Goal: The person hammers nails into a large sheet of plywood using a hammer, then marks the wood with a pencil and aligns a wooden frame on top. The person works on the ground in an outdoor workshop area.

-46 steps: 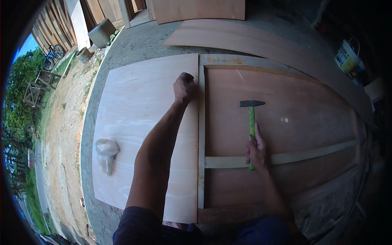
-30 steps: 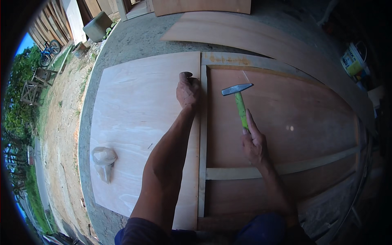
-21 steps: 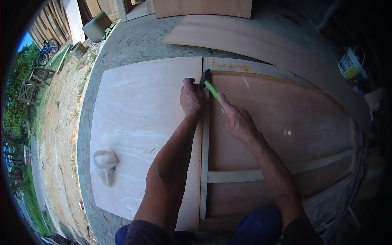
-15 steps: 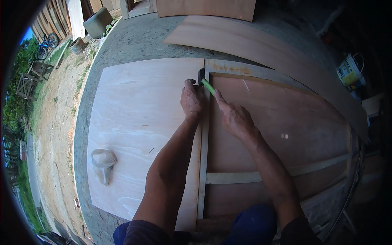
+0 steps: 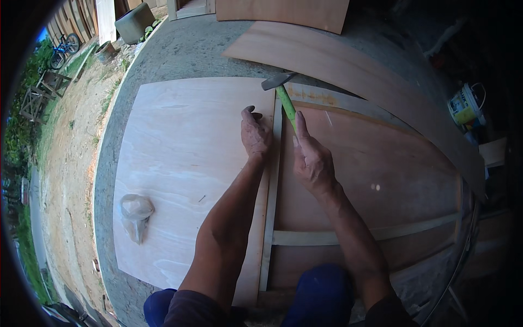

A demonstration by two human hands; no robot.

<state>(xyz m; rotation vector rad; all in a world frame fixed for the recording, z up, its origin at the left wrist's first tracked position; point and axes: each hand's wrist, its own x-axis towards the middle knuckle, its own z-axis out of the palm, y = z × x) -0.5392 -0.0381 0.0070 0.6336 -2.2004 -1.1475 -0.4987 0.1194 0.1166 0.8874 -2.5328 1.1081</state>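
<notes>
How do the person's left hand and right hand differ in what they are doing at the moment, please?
The right hand grips the green-handled hammer, its head raised above the frame; the left hand holds no tool. The left hand rests on the pale plywood sheet beside the wooden strip, while the right hand hovers over the reddish panel. Both are bare.

One hammer (image 5: 284,98) up there, green handle, just the one. Two hands on show: left hand (image 5: 256,133), right hand (image 5: 313,161). One pale plywood sheet (image 5: 185,163) lies flat, one framed panel (image 5: 376,180) beside it. One crumpled plastic bag (image 5: 135,213). One bucket (image 5: 466,106) far right, one bicycle (image 5: 64,46) outside.
</notes>
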